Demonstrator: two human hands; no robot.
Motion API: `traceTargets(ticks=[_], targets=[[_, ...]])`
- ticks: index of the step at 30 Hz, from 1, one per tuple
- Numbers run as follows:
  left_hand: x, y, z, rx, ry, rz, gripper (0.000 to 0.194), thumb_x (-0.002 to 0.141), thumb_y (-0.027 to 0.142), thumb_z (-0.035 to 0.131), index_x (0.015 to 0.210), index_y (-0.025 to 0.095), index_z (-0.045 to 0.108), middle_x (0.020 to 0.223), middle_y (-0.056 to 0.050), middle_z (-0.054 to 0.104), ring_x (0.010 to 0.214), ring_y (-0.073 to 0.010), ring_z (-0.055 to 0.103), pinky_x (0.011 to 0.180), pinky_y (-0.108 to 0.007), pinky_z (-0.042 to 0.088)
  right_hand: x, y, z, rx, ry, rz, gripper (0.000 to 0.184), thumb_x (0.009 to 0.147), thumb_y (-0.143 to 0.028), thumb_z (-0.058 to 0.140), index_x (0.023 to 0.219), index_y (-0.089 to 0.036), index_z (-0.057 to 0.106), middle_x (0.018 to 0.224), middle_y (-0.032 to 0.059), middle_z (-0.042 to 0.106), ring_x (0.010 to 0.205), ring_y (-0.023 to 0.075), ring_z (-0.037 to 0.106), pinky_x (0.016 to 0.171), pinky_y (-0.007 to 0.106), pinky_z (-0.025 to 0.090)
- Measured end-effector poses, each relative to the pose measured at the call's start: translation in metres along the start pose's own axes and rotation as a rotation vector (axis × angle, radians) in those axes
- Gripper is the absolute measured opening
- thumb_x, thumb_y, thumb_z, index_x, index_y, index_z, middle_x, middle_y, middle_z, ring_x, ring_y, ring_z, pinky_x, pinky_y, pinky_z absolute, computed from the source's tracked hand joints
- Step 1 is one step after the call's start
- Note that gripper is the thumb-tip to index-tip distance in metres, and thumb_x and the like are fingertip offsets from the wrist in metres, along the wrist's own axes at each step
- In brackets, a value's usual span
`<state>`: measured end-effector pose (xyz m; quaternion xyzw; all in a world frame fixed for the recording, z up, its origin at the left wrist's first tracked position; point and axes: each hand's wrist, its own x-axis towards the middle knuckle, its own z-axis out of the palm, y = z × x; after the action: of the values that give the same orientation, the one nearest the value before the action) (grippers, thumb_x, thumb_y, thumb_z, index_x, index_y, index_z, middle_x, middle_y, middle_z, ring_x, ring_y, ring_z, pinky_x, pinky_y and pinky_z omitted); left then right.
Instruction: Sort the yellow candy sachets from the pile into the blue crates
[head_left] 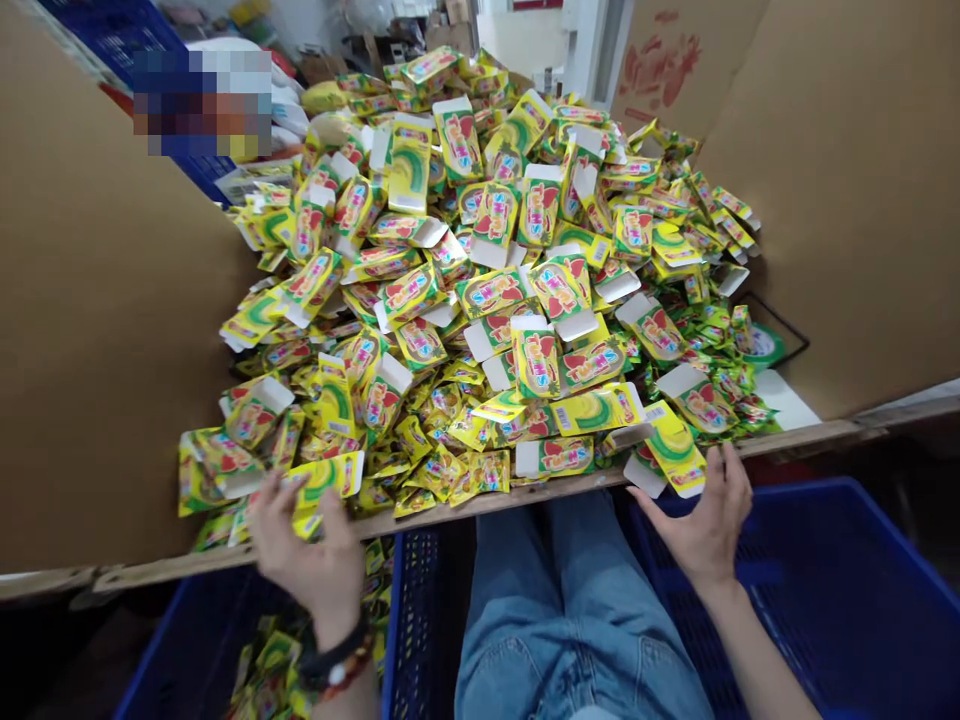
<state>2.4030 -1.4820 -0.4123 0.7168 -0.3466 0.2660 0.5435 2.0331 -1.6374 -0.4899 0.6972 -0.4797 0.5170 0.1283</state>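
Observation:
A large heap of flattened yellow printed cartons [465,270] with white flaps lies on a board between cardboard sheets. My left hand [307,545] is at the heap's near edge, its fingers curled against a yellow carton [322,478]. I cannot tell whether that hand grips the carton. My right hand [705,515] rests by the wooden front edge with its fingers apart, holding nothing. Its fingertips are close to a yellow carton [670,447] with a white flap.
A wooden strip [480,508] runs along the board's front. Below it stand a blue plastic crate [176,640] holding loose cartons and a second blue crate [810,560]. My jeans [570,620] lie between them. Tall cardboard sheets [97,300] flank the heap, and another [840,180] stands right.

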Motion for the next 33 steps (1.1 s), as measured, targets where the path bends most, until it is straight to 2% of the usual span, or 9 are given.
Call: traceTargets(ticks=[1, 3, 5, 7, 9, 13, 19, 25, 33], targets=[[-0.021, 0.019, 0.007, -0.055, -0.007, 0.038, 0.034, 0.088, 0.037, 0.058, 0.113, 0.015, 0.057, 0.132, -0.016, 0.053, 0.128, -0.0289, 0.049, 0.11, -0.049, 0.038, -0.002, 0.009, -0.001, 0.025, -0.031, 0.082, 0.112, 0.069, -0.058, 0.077, 0.154, -0.018, 0.018, 0.149, 0.0252, 0.034, 0.135, 0.0447, 0.037, 0.101, 0.065, 0.038], [-0.059, 0.053, 0.024, -0.157, -0.166, 0.128, 0.043, 0.085, 0.04, 0.065, 0.12, 0.018, 0.054, 0.133, -0.015, 0.052, 0.126, -0.0278, 0.051, 0.109, -0.047, 0.041, -0.004, 0.019, -0.003, 0.132, -0.093, 0.273, 0.115, 0.068, -0.063, 0.075, 0.155, -0.015, 0.016, 0.146, 0.0262, 0.037, 0.126, 0.0413, 0.047, 0.093, 0.057, 0.047], [-0.091, 0.078, 0.043, -0.157, -0.311, 0.224, 0.072, 0.075, 0.045, 0.076, 0.135, 0.021, 0.044, 0.148, -0.018, 0.036, 0.139, -0.0336, 0.038, 0.111, -0.052, 0.037, -0.002, 0.02, -0.004, 0.229, -0.145, 0.412, 0.116, 0.069, -0.065, 0.073, 0.155, -0.016, 0.015, 0.141, 0.0247, 0.042, 0.116, 0.0368, 0.054, 0.087, 0.05, 0.051], [-0.111, 0.089, 0.064, -0.107, -0.355, 0.304, 0.095, 0.07, 0.047, 0.08, 0.146, 0.022, 0.03, 0.158, -0.022, 0.014, 0.147, -0.0405, 0.019, 0.113, -0.061, 0.03, 0.002, 0.016, -0.002, 0.246, -0.162, 0.448, 0.116, 0.068, -0.066, 0.073, 0.156, -0.016, 0.016, 0.136, 0.0228, 0.047, 0.116, 0.0363, 0.053, 0.091, 0.052, 0.049], [-0.118, 0.09, 0.082, -0.067, -0.365, 0.342, 0.102, 0.072, 0.045, 0.079, 0.152, 0.024, 0.018, 0.16, -0.023, -0.003, 0.149, -0.0437, 0.007, 0.112, -0.066, 0.026, 0.007, 0.008, 0.002, 0.199, -0.162, 0.408, 0.115, 0.068, -0.066, 0.073, 0.156, -0.016, 0.017, 0.131, 0.0217, 0.049, 0.121, 0.0384, 0.05, 0.097, 0.055, 0.045], [-0.109, 0.084, 0.103, -0.023, -0.425, 0.337, 0.104, 0.075, 0.037, 0.077, 0.155, 0.028, 0.01, 0.161, -0.019, -0.014, 0.149, -0.0443, 0.002, 0.11, -0.065, 0.03, 0.015, -0.009, 0.017, 0.119, -0.156, 0.268, 0.107, 0.072, -0.064, 0.071, 0.156, -0.02, 0.021, 0.133, 0.0213, 0.046, 0.122, 0.0387, 0.051, 0.094, 0.054, 0.049], [-0.091, 0.097, 0.113, 0.076, -0.533, 0.373, 0.094, 0.07, 0.032, 0.079, 0.151, 0.03, 0.031, 0.162, -0.015, -0.011, 0.146, -0.0478, 0.014, 0.107, -0.064, 0.034, 0.029, -0.013, 0.038, 0.145, 0.003, 0.097, 0.067, 0.084, -0.043, 0.068, 0.144, -0.027, 0.046, 0.134, 0.0175, 0.047, 0.123, 0.0355, 0.053, 0.095, 0.051, 0.051], [-0.078, 0.121, 0.123, 0.104, -0.524, 0.323, 0.089, 0.069, 0.035, 0.08, 0.148, 0.033, 0.038, 0.162, -0.014, 0.002, 0.146, -0.0482, 0.015, 0.102, -0.064, 0.038, 0.07, 0.012, 0.049, 0.284, 0.14, -0.023, 0.048, 0.083, -0.026, 0.07, 0.129, -0.028, 0.06, 0.128, 0.0129, 0.053, 0.119, 0.0302, 0.056, 0.099, 0.051, 0.049], [-0.07, 0.131, 0.141, 0.066, -0.455, 0.321, 0.084, 0.069, 0.027, 0.08, 0.144, 0.036, 0.044, 0.163, -0.006, -0.014, 0.147, -0.0481, 0.01, 0.11, -0.065, 0.03, 0.122, 0.045, 0.062, 0.375, 0.137, -0.058, 0.043, 0.079, -0.028, 0.07, 0.122, -0.026, 0.065, 0.129, 0.0109, 0.053, 0.12, 0.0304, 0.054, 0.1, 0.052, 0.048]])
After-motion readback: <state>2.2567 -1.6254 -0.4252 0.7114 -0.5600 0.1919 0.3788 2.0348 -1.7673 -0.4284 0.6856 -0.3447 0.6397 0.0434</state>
